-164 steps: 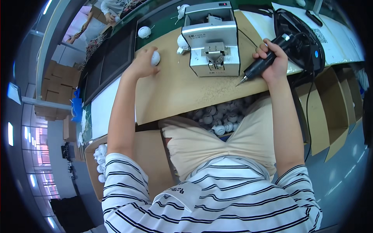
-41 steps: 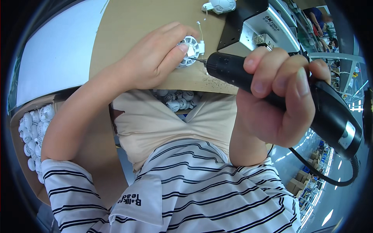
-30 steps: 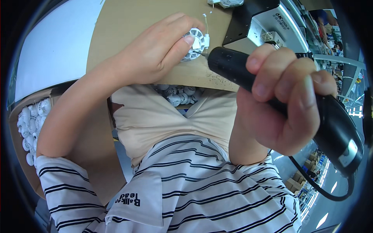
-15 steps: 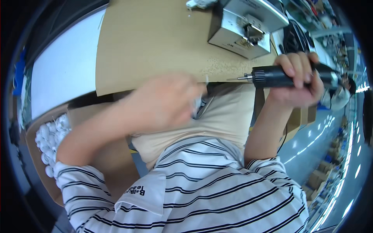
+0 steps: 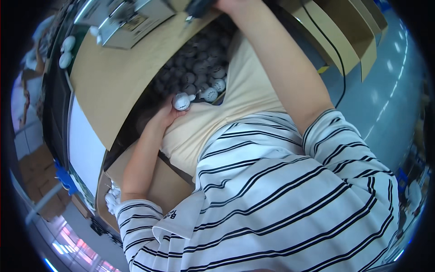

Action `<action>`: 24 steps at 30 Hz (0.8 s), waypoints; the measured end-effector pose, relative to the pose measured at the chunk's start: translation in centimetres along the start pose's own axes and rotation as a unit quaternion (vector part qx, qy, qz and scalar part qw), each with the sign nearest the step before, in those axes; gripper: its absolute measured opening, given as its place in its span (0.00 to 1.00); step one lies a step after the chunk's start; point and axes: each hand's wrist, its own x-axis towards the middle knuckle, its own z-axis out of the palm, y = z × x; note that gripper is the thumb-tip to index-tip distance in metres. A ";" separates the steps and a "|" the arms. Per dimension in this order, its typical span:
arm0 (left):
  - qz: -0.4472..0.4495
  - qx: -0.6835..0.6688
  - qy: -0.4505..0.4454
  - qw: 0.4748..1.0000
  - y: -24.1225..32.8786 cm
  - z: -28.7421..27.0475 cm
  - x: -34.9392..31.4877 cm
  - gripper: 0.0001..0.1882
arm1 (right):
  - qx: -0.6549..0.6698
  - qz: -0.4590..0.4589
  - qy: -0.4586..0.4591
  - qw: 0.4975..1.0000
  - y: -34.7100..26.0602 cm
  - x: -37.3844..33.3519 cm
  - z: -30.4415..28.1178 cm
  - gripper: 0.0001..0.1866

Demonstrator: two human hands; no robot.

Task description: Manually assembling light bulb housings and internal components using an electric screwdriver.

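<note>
At the near edge of the bench [image 5: 104,86], left hand [image 5: 166,113] grasps ball [image 5: 182,102] (probably light, rigid; best held round its body), right hand [image 5: 230,5] screwdriver [image 5: 197,8].

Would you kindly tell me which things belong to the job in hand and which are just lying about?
Apparently part of it: white ball, in the left hand; black tool, at the right hand; heaped balls; silver machine.

Seemingly lying about: cardboard boxes; blue item.
</note>
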 end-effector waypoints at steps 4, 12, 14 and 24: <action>-0.016 -0.138 0.010 0.990 -0.7 2.2 3.2 0.22 | 0.032 0.018 0.019 0.999 -0.3 0.2 -0.1 0.10; 0.172 -0.326 -0.145 0.918 3.9 -10.8 5.8 0.27 | 0.001 0.047 0.002 0.999 1.1 -0.1 1.0 0.12; 0.233 -0.280 -0.117 0.924 8.5 -8.9 4.6 0.27 | -0.016 0.020 0.025 0.999 -0.1 -0.9 0.3 0.12; -0.017 0.101 0.112 0.988 2.6 -6.4 7.1 0.27 | -0.096 -0.004 0.086 0.992 -2.0 -5.5 3.4 0.12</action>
